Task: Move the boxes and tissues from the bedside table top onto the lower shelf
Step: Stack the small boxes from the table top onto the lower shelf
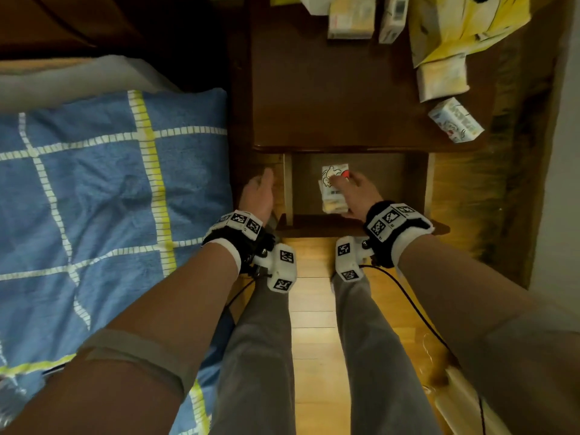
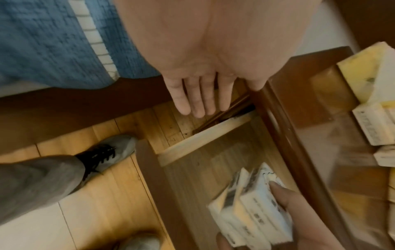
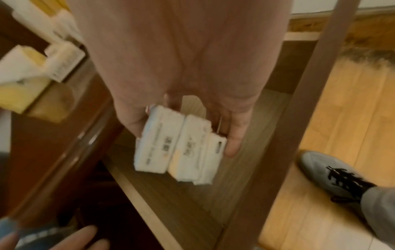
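Note:
Several tissue packs [image 1: 334, 191] stacked together are gripped by my right hand [image 1: 346, 183] just over the lower shelf [image 1: 386, 183] of the bedside table. In the right wrist view the thumb and fingers clamp the packs [image 3: 177, 148] from both sides above the shelf board [image 3: 245, 152]. My left hand [image 1: 259, 189] hangs open beside the table's left post, fingers [image 2: 200, 98] straight and holding nothing. On the dark table top [image 1: 329, 98] lie a printed pack [image 1: 456, 124], a pale tissue pack [image 1: 442, 76], a yellow bag [image 1: 464, 23] and two boxes [image 1: 351, 17].
A bed with a blue checked blanket [image 1: 94, 183] runs close along the left. A pale wall [image 1: 565, 152] stands to the right of the table. My legs and grey shoes [image 2: 111, 152] are on the wooden floor [image 1: 314, 340] in front, with a black cable [image 1: 417, 309] trailing.

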{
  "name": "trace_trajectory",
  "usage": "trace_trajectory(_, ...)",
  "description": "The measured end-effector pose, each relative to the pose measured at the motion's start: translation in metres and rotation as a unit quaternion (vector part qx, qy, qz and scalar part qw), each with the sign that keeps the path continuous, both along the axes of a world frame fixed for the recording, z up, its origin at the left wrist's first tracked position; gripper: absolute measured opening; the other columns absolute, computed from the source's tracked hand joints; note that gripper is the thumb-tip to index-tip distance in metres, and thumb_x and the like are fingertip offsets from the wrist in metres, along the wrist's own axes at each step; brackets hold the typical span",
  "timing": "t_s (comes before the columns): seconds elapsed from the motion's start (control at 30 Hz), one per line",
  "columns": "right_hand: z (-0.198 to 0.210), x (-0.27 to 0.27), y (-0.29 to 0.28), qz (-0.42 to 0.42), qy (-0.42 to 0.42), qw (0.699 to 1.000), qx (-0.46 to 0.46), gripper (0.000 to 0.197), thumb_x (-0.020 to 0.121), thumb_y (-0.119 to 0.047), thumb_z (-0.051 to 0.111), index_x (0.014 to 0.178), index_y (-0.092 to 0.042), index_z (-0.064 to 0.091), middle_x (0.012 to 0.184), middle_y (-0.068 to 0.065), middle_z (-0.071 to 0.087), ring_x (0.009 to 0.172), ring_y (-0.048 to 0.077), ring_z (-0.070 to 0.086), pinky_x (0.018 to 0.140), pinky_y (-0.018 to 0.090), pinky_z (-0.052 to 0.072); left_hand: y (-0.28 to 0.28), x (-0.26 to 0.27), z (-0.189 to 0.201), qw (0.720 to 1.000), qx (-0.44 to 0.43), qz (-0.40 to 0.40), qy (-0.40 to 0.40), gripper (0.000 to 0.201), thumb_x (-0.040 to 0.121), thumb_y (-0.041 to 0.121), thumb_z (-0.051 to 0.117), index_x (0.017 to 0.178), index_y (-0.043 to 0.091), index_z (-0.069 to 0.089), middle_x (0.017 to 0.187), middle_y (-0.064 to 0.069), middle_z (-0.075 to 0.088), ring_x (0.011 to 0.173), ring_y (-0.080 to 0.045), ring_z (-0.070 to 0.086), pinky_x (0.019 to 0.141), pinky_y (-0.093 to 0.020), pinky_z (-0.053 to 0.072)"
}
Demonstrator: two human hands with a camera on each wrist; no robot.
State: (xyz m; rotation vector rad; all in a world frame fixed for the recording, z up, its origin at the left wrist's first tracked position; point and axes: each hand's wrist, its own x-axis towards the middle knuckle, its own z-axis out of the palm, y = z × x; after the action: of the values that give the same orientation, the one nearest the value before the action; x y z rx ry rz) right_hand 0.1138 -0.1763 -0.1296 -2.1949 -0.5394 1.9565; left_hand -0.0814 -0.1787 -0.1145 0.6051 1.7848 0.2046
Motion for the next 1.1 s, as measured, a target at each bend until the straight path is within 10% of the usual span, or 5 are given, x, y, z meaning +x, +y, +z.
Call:
trace_trajectory(0.1,-0.024,-0.016,0.014,0.107,-0.023,0.994,-0.016,0.064,0.091,-0.045,0.057,0.145,-0.017,0.04,0.141,0.009,0.052,0.123,0.03,0.054,0.103,0.041,0.045,0.003,-0.023,-0.021,0.987,0.062,-0.083,0.12,0.037,0.098,0.03,0.051,0.128,0.011,0.059,0.118,-0.004,0.061,0.116,-0.024,0.057,0.101,-0.035,0.044)
trace_trajectory(0.3,-0.068,-0.048,0.027,0.154,-0.056,0.986,-0.022,0.058,0.095,-0.036,0.055,0.144,-0.007,0.041,0.142,0.015,0.049,0.126,0.033,0.05,0.101,0.04,0.041,0.019,-0.066,-0.01,0.855,0.165,-0.134,0.473,0.057,0.078,0.024,0.063,0.132,0.014,0.049,0.134,-0.014,0.05,0.127,-0.034,0.045,0.106,-0.046,0.036)
trace_trajectory(0.5,-0.094,-0.058,0.019,0.2,-0.079,0.976,-0.045,0.053,0.095,-0.025,0.055,0.142,-0.004,0.041,0.117,0.013,0.056,0.108,0.03,0.056,0.094,0.041,0.049,0.021,-0.079,-0.03,0.904,0.027,-0.293,0.311,0.09,0.083,0.035,0.066,0.157,0.013,0.019,0.163,-0.014,0.022,0.149,-0.034,0.021,0.12,-0.053,0.023)
trace_trajectory(0.77,-0.097,-0.045,0.014,0.221,-0.077,0.972,-0.002,0.052,0.092,-0.015,0.061,0.14,-0.006,0.042,0.127,0.017,0.06,0.115,0.034,0.06,0.095,0.044,0.052,0.039,-0.027,-0.036,0.98,0.066,-0.162,0.093,0.085,0.083,0.048,0.069,0.151,0.017,0.027,0.147,-0.007,0.048,0.13,-0.027,0.052,0.108,-0.046,0.043)
trace_trajectory(1.1,-0.109,-0.022,0.013,0.068,-0.054,0.996,-0.028,0.043,0.093,-0.016,0.063,0.132,-0.004,0.049,0.128,0.016,0.061,0.116,0.035,0.061,0.098,0.051,0.05,-0.005,0.003,-0.079,0.966,-0.034,-0.248,0.066,0.057,0.09,0.035,0.069,0.143,0.021,0.053,0.136,-0.005,0.064,0.121,-0.026,0.062,0.098,-0.042,0.055)
